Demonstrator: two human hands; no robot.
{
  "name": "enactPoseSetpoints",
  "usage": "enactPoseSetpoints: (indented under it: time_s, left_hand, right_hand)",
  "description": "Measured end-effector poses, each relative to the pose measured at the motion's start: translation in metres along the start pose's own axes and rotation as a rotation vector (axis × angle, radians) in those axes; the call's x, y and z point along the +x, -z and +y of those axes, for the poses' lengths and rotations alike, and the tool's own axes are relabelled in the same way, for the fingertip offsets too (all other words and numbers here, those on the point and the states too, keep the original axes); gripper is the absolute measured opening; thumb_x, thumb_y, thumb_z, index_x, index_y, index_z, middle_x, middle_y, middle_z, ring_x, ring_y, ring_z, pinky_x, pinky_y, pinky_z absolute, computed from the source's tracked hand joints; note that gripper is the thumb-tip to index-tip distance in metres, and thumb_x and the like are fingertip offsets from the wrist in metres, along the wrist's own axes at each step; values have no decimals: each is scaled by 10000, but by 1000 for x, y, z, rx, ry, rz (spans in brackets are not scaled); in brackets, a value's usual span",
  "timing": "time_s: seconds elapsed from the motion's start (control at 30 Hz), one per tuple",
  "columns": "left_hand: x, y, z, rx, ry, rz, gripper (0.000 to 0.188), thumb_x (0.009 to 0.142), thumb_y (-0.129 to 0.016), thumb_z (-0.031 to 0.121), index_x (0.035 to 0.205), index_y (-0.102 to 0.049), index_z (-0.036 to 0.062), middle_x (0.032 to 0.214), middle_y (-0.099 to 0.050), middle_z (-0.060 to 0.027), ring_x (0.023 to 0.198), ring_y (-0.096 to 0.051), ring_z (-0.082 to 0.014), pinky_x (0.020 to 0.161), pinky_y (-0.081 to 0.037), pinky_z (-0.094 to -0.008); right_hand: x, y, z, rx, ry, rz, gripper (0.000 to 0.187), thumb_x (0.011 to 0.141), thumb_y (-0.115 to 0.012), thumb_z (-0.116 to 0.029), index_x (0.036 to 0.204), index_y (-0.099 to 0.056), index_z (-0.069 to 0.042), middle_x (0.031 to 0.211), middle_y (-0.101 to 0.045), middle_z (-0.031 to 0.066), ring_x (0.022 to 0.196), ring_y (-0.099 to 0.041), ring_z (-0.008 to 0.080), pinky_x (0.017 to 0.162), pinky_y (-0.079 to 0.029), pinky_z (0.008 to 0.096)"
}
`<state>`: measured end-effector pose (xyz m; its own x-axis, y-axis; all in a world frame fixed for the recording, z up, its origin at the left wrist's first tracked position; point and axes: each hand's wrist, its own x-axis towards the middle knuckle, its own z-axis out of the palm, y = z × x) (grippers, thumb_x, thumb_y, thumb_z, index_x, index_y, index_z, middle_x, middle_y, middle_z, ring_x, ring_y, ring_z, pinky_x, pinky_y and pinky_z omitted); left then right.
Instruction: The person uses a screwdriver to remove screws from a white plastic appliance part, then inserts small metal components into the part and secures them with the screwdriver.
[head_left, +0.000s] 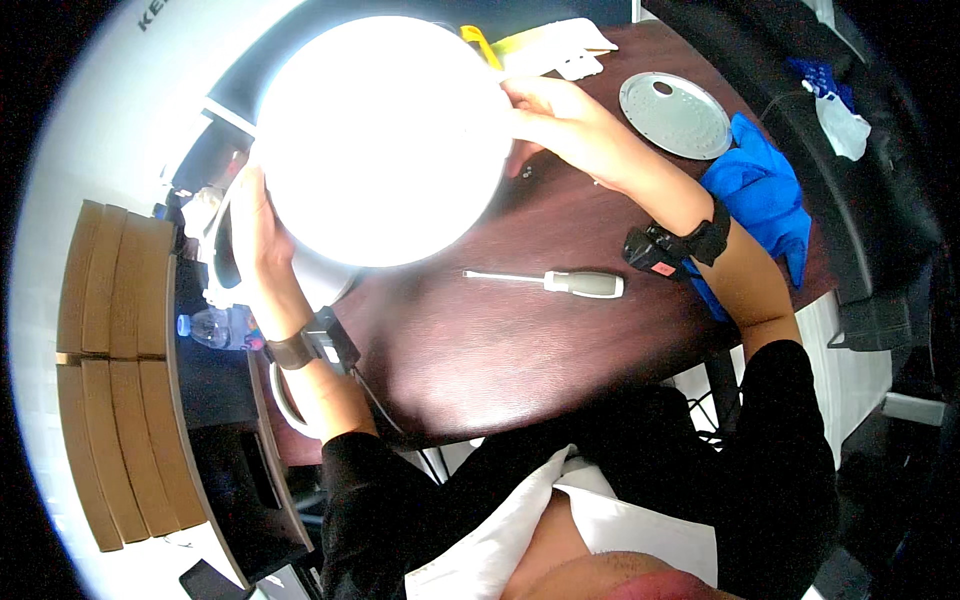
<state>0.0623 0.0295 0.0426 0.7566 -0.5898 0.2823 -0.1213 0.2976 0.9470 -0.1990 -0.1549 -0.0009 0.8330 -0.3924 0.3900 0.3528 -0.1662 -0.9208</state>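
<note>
A large round lamp (pixel 385 140), glowing so brightly that its surface is washed out to plain white, is held over the far left part of the table. My left hand (pixel 262 235) grips its left edge, with the fingers partly lost in the glare. At its upper right edge, my right hand (pixel 560 125) clasps the rim, thumb on the near face and other fingers behind. A flat-blade screwdriver (pixel 583 284) with a grey and white handle lies on the table below the lamp, touched by neither hand.
A grey perforated metal disc (pixel 677 115) and a blue cloth-like bundle (pixel 762 190) lie at the table's right. White and yellow items (pixel 555 45) sit at the far edge. Left of the dark red table (pixel 500 350) are a plastic bottle (pixel 222 328) and stacked brown cardboard boxes (pixel 115 370).
</note>
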Motion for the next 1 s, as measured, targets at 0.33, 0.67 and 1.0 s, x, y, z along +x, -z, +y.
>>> enactPoseSetpoints:
  time_s: [0.33,0.67,1.0]
  left_hand:
    - [-7,-8,0,82,24,-24,766,863,-601,507,1347,-374,-42,1332,-446,-237,1205,-478,-309,969,-438,-424]
    - [-24,-39,10,20,-294,261,653,953,-427,478,1350,-393,-39,1309,-482,-179,1204,-468,-262,1014,-367,-378]
    - [-8,21,-6,-229,-576,-22,551,946,-277,477,818,-565,25,770,-571,-90,699,-538,-184,692,-454,-308]
  right_hand:
    - [-18,-22,-18,-64,199,94,358,816,-727,-209,1012,-578,51,859,-663,99,745,-636,146,659,-528,262]
    - [-20,-20,-11,-530,311,75,337,749,-762,-203,925,-575,16,808,-648,165,725,-660,258,662,-521,338]
    - [-24,-28,-2,-890,467,-12,281,684,-756,-219,841,-607,-40,764,-639,132,705,-641,300,624,-516,370]
